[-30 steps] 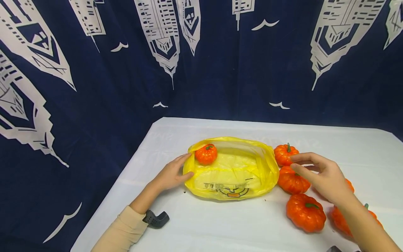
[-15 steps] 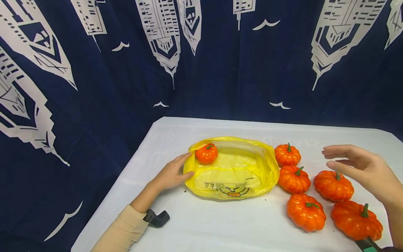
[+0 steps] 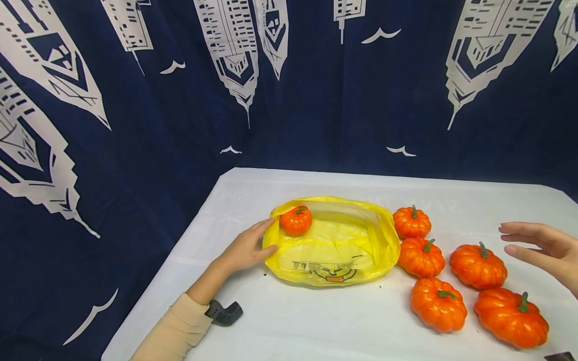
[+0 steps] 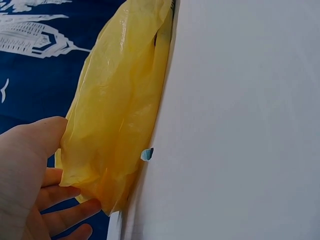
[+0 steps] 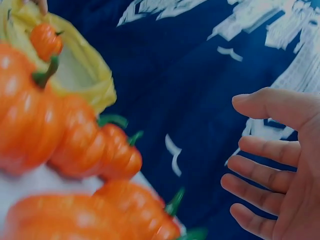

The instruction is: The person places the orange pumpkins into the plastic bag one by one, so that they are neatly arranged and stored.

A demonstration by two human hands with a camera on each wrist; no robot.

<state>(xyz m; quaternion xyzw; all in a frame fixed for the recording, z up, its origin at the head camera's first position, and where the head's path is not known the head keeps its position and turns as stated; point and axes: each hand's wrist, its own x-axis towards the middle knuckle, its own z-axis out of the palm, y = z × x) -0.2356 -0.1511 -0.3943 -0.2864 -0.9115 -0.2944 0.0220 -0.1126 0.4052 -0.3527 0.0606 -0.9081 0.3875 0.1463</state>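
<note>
A yellow plastic bag (image 3: 334,250) lies with its mouth wide open on the white table, a small orange pumpkin (image 3: 295,221) inside its left end. My left hand (image 3: 246,248) holds the bag's left rim, thumb over the edge; the left wrist view shows the other fingers (image 4: 72,215) spread beside the plastic. My right hand (image 3: 546,250) hovers at the far right with nothing in it, its fingers apart. Nearest to it is a pumpkin (image 3: 478,265) with a green stem. Another, larger pumpkin (image 3: 512,317) sits closer to the front.
Between the bag and my right hand sit more pumpkins: a small one (image 3: 412,222) at the back, one (image 3: 422,257) close against the bag and one (image 3: 439,305) in front. A dark blue patterned cloth (image 3: 316,125) hangs behind the white table (image 3: 316,326).
My right hand has drawn away from the pumpkins beside the bag, out to the right edge, uncovering the pumpkins beneath it. The left hand and the bag stay put.
</note>
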